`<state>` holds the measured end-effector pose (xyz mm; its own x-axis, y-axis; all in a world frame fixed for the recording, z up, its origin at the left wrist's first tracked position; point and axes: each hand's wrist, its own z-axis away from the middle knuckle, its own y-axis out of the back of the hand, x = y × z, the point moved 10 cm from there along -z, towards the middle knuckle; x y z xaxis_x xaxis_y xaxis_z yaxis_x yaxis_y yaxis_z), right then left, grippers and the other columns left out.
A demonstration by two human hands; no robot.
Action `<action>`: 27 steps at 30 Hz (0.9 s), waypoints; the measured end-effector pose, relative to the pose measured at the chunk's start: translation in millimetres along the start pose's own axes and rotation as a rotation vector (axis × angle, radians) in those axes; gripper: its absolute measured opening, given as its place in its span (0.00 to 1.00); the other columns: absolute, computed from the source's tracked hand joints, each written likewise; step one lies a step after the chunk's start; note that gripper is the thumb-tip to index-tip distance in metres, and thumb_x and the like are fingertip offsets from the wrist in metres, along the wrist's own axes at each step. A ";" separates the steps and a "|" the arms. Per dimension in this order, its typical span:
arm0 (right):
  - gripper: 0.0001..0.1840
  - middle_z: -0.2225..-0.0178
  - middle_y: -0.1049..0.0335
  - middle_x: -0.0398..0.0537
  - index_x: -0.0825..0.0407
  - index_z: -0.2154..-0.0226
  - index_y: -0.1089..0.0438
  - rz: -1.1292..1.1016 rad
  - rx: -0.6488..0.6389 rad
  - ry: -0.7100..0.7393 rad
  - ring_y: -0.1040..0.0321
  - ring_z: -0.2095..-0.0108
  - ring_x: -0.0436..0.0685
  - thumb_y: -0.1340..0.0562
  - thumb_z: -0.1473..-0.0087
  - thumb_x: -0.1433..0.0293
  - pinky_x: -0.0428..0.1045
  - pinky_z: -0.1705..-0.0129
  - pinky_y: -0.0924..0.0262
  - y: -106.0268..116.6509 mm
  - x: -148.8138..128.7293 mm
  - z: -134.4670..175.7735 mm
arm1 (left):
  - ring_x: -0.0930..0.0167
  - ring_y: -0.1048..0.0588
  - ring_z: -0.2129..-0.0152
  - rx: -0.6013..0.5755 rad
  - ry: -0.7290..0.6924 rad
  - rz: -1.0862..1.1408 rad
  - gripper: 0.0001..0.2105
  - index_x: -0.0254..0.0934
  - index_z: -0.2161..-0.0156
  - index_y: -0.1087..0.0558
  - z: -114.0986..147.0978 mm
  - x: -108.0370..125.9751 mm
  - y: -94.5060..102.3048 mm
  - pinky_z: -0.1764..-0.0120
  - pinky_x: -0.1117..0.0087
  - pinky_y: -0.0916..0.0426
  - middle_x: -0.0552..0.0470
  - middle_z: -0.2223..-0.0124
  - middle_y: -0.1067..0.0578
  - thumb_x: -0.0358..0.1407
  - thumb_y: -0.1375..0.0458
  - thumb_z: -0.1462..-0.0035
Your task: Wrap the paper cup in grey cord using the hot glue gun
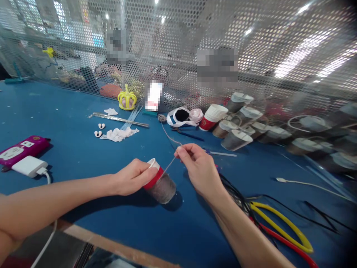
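Note:
My left hand [136, 176] grips a paper cup [154, 179] by its rim end. The cup is tilted, its base pointing down and right. Grey yarn is wound over its lower part, while a red band and the white rim stay uncovered. My right hand [199, 167] pinches a strand of grey yarn [169, 163] between thumb and fingers, held taut from the cup. Beyond that pinch, the strand runs back across the table to a small grey yarn ball [161, 118].
Several yarn-wrapped cups [237, 140] lie at the right beside stacked paper cups [213, 117]. Pliers [189, 134], a yellow crown [127, 99] and a lit phone [154, 96] sit further back. Left are a purple case [28, 147] and white charger [30, 165]. Cables and yellow-red handles [290, 223] lie right.

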<state>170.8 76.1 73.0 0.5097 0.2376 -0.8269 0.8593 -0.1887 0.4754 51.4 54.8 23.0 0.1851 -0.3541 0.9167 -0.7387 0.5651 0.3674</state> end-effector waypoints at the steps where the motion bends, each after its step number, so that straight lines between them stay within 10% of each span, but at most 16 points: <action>1: 0.10 0.77 0.33 0.44 0.52 0.76 0.37 0.008 -0.007 -0.005 0.41 0.78 0.49 0.45 0.50 0.64 0.45 0.74 0.45 -1.1 1.5 0.0 | 0.79 0.45 0.83 -0.004 -0.028 0.002 0.19 0.32 0.81 0.43 0.5 3.6 -0.1 0.78 0.77 0.47 0.57 0.81 0.43 0.39 0.60 0.42; 17: 0.10 0.77 0.33 0.45 0.53 0.76 0.38 0.053 -0.152 -0.032 0.40 0.77 0.50 0.47 0.49 0.65 0.46 0.74 0.46 -25.0 12.1 8.4 | 0.77 0.42 0.80 -0.013 -0.432 -0.034 0.16 0.33 0.80 0.45 17.1 49.4 -0.1 0.73 0.74 0.42 0.54 0.79 0.38 0.31 0.61 0.41; 27: 0.10 0.77 0.34 0.45 0.52 0.77 0.38 0.080 -0.206 -0.065 0.39 0.75 0.51 0.47 0.49 0.66 0.48 0.71 0.45 -33.3 11.7 11.7 | 0.76 0.42 0.81 0.011 -0.407 -0.120 0.18 0.35 0.81 0.46 16.2 47.7 1.8 0.73 0.72 0.42 0.53 0.81 0.39 0.36 0.63 0.41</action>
<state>147.6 74.0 44.0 0.5782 0.1661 -0.7988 0.8104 -0.0040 0.5858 48.4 26.9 64.9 0.0007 -0.6833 0.7301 -0.7345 0.4951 0.4641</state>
